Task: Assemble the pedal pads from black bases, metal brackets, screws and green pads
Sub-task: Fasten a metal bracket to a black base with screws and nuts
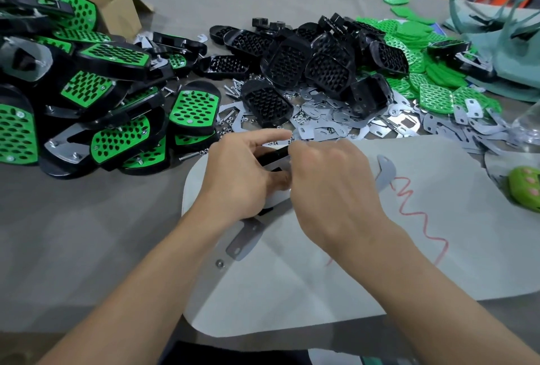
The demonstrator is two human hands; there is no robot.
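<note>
Clamps the left grip round a black base, fingers curled over its left side, just above a pale sheet on the worktop. Has the right grip against the base's right side, fingers curled in toward its far edge; cannot tell whether closed on anything, with the tips hidden behind the knuckles. Shows a slotted metal bracket jutting out below the left wrist and a hooked metal end past the right grip. Has a lone nut on the sheet just beside the bracket, and a red scribble further right. Beyond both grips, faces a heap of bare black bases over loose brackets and screws and nuts. To the right, green pads; to the left, finished pedal pads piled before a cardboard box.
</note>
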